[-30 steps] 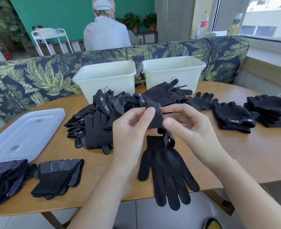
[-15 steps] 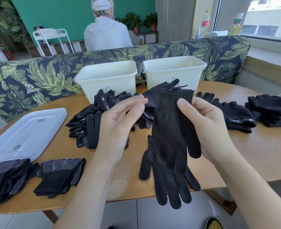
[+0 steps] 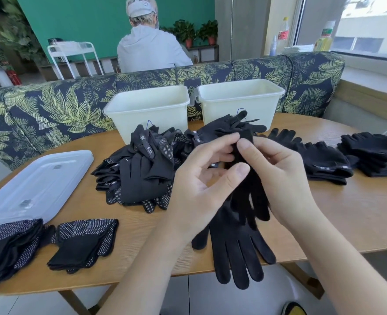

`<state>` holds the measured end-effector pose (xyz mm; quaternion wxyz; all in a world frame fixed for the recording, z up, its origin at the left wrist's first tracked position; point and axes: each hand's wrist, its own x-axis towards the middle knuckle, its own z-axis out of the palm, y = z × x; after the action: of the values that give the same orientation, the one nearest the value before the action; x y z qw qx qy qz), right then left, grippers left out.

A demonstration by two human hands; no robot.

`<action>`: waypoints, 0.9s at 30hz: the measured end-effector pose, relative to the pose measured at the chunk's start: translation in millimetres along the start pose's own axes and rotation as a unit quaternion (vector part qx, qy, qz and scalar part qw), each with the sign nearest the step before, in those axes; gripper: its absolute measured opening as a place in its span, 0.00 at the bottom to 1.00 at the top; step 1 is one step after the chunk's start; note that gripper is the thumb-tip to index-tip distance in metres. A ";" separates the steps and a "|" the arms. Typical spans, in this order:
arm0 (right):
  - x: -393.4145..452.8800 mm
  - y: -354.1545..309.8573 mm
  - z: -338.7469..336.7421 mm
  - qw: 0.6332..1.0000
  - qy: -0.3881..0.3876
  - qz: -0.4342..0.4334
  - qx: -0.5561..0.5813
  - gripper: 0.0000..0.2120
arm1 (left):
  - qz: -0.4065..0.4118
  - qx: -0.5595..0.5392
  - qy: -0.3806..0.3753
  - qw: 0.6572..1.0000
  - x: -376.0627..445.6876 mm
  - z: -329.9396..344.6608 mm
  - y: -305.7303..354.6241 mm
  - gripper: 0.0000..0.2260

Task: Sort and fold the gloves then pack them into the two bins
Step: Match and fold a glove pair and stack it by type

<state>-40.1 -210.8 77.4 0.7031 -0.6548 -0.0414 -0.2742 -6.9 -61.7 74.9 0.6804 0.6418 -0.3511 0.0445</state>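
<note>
Both the left hand [image 3: 201, 185] and right hand [image 3: 276, 178] pinch a black glove [image 3: 249, 192] with curled fingers above another glove [image 3: 235, 244] at the table's [image 3: 347, 214] six o'clock edge.

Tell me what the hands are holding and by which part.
Both the left hand and the right hand pinch one plain black glove near its cuff end, its fingers hanging down over another glove lying on the table.

Looks like a café or lounge seating area, not a workshop. Leaf-print upholstered booth bench [image 3: 74, 110] curves round an oval wooden counter [image 3: 358, 212]; green wall [image 3: 85, 19], potted plants [image 3: 197, 32], another person [image 3: 149, 46] seated behind. Drink bottles [image 3: 283, 30] on the windowsill.
</note>
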 end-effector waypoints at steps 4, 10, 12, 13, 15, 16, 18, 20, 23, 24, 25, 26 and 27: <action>0.7 5.3 0.6 0.997 -0.055 0.028 0.037 0.22 | -0.012 -0.022 0.017 1.000 2.1 0.9 2.9 0.21; -1.5 4.5 -1.3 0.998 -0.057 -0.014 0.015 0.18 | -0.028 -0.004 0.117 0.993 9.8 -4.7 -6.5 0.12; 0.5 1.7 -5.0 0.998 0.000 -0.050 -0.037 0.10 | -0.042 -0.023 0.114 0.992 11.2 -7.1 -5.1 0.12; 2.7 1.4 -8.8 0.997 0.018 -0.055 -0.058 0.08 | -0.046 -0.036 0.106 0.993 11.6 -8.2 -2.6 0.12; 6.3 1.5 -17.1 0.996 -0.005 -0.034 -0.081 0.17 | -0.053 -0.066 0.088 0.992 11.3 -10.7 4.0 0.13; 7.8 2.2 -21.0 0.997 -0.037 -0.009 -0.073 0.20 | -0.054 -0.073 0.082 0.992 11.1 -11.9 7.1 0.14; 6.4 2.2 -25.2 0.993 -0.108 0.039 -0.023 0.15 | -0.048 -0.062 0.079 0.994 9.6 -13.0 12.0 0.17; 3.1 1.2 -23.2 0.988 -0.136 0.062 0.032 0.08 | -0.037 -0.038 0.082 0.995 7.7 -12.5 14.8 0.21; -1.0 -0.2 -21.4 0.988 -0.115 0.075 0.073 0.05 | -0.021 -0.033 0.061 0.997 5.5 -11.7 16.5 0.22; -2.2 -2.5 -20.5 0.987 -0.109 0.080 0.085 0.05 | -0.015 -0.031 0.044 0.998 4.5 -12.6 16.9 0.20; -3.2 -3.1 -21.4 0.986 -0.104 0.085 0.095 0.06 | -0.012 -0.023 0.026 0.999 3.8 -14.2 17.6 0.17; -4.2 -4.1 -22.6 0.985 -0.102 0.093 0.107 0.07 | -0.014 -0.013 0.012 1.000 2.9 -16.1 18.5 0.14; -6.0 -5.1 -24.3 0.983 -0.105 0.096 0.114 0.07 | -0.022 -0.006 0.001 1.000 1.5 -17.9 19.6 0.11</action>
<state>-54.7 -231.6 76.1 0.7881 -0.5963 -0.0831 -0.1281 -8.3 -42.8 93.5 0.6853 0.6452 -0.3366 0.0279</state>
